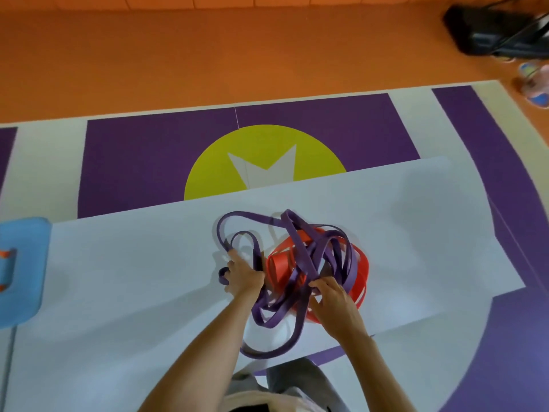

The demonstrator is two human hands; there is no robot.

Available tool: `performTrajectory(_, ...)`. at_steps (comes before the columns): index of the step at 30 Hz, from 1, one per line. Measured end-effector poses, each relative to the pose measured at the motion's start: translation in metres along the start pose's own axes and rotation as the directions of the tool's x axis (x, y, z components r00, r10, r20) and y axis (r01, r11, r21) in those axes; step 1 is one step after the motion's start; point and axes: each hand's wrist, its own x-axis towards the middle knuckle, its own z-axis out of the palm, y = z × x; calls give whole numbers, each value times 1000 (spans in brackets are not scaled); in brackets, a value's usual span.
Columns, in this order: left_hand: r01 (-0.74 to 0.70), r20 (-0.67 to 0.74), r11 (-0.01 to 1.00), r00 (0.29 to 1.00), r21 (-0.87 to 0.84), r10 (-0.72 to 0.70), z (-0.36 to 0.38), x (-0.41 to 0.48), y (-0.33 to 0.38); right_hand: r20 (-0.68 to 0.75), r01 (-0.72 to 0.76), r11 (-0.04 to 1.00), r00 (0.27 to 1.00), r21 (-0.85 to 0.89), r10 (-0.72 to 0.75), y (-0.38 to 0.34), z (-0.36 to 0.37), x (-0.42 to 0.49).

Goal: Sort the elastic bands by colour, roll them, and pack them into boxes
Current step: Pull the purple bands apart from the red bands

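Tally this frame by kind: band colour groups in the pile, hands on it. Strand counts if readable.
Purple bands: 1 tangled group, single strands not countable
Red bands: 1 group under the purple, strands not countable
Hands holding purple strands: 2, left hand and right hand
Total: 4

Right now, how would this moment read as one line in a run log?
step: sorting | left hand: grips purple bands | right hand: holds purple bands | red bands: tangled among purple, on table
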Motion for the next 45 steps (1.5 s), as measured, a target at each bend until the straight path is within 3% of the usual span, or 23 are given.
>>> performTrajectory(3,-164,-9,986,986,5,164,5,-4,-2,-3,-18,1000,1000,12,18,-6,2,-4)
performTrajectory(7,-102,6,992,995,76,102,5,-9,-19,-9,-27,1000,1000,4,27,-14,6,-6)
performTrajectory(11,-168,-17,986,986,0,168,8,-13,-29,-5,-50,999,999,3,50,-19,8,-9)
performTrajectory(20,-441,143,892,880,-105,452,-40,13,-49,-20,-59,998,998,26,60,-25,7,-22)
performTrajectory(28,-400,-213,880,911,-255,352,-139,26,-124,-80,-111,994,990,25,112,-49,2,-9)
performTrajectory(34,-496,-440,850,813,-176,383,-189,12,-160,-115,-20,998,993,-61,13,-80,11,0)
performTrajectory(40,-575,-564,804,717,-149,408,-232,11,-179,-158,-52,996,987,-79,39,-89,21,3)
performTrajectory(45,-579,-608,776,717,-249,341,-252,10,-181,-317,-297,942,918,-155,237,-72,25,3)
